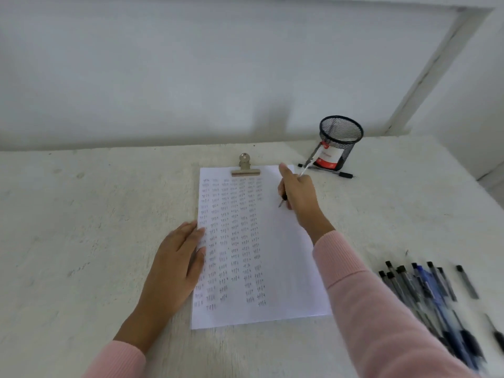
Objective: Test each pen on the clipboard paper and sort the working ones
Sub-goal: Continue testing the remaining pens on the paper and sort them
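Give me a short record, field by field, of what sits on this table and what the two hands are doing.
left hand: flat on the left edge of the clipboard paper
right hand: grips a pen, tip at the paper
paper: columns of tally marks, right part blank
mesh pen cup: back right, one black pen lying before it
loose pens: heaped at the right on the table

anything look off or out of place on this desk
Only a small thing: a black pen lies flat on the table at the foot of the mesh cup, not in it, and the cup looks empty. The paper sits straight under its clip.
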